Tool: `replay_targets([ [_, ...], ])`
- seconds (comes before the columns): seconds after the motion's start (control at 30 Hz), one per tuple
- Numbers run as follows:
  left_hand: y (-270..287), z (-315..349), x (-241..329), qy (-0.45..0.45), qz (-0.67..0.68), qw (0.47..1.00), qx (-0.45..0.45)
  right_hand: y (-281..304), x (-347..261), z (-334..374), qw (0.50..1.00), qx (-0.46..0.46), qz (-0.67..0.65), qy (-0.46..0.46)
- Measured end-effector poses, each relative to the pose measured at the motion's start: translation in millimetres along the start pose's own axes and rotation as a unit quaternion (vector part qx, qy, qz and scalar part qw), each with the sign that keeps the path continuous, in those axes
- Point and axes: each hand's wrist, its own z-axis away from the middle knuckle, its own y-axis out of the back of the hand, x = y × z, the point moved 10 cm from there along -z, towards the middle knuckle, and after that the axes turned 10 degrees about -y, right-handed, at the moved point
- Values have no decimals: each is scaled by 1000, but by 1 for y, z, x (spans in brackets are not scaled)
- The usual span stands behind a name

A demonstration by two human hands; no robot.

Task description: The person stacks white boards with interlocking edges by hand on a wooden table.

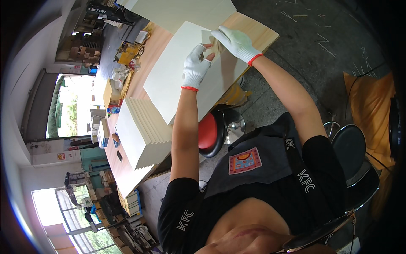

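Both my hands wear white knitted gloves with red cuffs, above a large white panel (167,70) lying on the table. My left hand (196,67) is over the panel's middle, its bare thumb and fingertip apart and pointing right; no object shows between them. My right hand (234,42) is at the panel's far right part, fingers stretched out and close together. A small thin greyish piece (207,37) lies by the right fingertips and the left fingertip. Whether either hand touches it is unclear. The brownish area under the right hand is partly covered.
Stacked pale panels (144,131) stand on the wood-grain table (158,40) at left, with another large panel (182,12) at the far side. A phone (119,156) lies near the left edge. A red stool (208,130) stands below the table, and an orange sheet (372,114) at right.
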Motion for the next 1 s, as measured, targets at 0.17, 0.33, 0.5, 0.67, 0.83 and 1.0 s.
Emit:
replay_targets([
  [0.17,11,-1,16,-46,-57,996,56,-2,0,-2,997,-61,14,-46],
  [0.33,10,-5,19,-100,-55,992,51,1,-3,0,998,-51,7,-47],
  [0.5,2,1,11,30,-39,999,6,3,-1,1,999,-15,-4,-31],
  [0.67,2,1,-6,23,-6,1000,17,-1,1,-1,999,-34,5,-39],
  [0.83,3,0,-7,34,-5,999,12,2,-1,1,1000,-17,-2,-20],
  [1.0,4,0,2,9,12,1000,26,2,0,-1,999,-27,-7,-26],
])
